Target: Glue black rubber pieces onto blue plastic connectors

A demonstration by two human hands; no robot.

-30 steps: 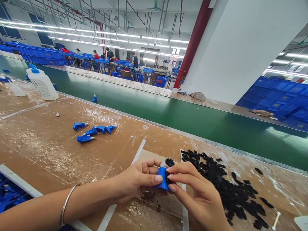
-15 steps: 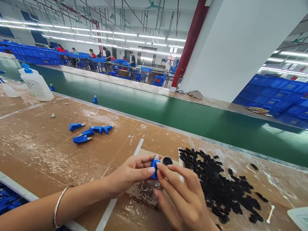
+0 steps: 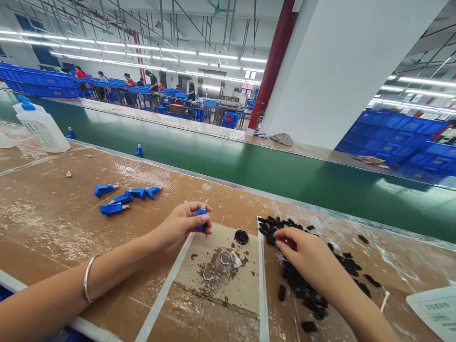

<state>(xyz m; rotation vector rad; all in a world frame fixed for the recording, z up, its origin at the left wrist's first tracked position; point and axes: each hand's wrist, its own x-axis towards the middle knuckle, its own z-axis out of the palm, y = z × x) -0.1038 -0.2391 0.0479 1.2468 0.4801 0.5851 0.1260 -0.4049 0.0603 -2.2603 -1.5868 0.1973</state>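
My left hand [image 3: 185, 223] is closed around a small blue plastic part [image 3: 201, 219] with a pale tip pointing up. It is held above the left edge of a taped cardboard pad [image 3: 245, 285]. My right hand [image 3: 306, 249] is at the near-left portion of a heap of small black pieces [image 3: 299, 285], thumb and forefinger pinched close together. Whatever lies between those fingertips is too small to make out. On the pad stand a small clear glass jar [image 3: 224, 262] with wet spots around it and a round black lid [image 3: 241, 236].
Several blue parts [image 3: 113, 208] lie on the table to the left. Behind runs a green conveyor belt [image 3: 199, 147] carrying another blue part [image 3: 138, 150]. A white bottle [image 3: 44, 128] stands at far left; a white container [image 3: 436, 308] shows at right. People work in the background.
My right hand has left the blue part and moved right to the black pieces. My left hand has shifted left with the blue part, uncovering the jar.
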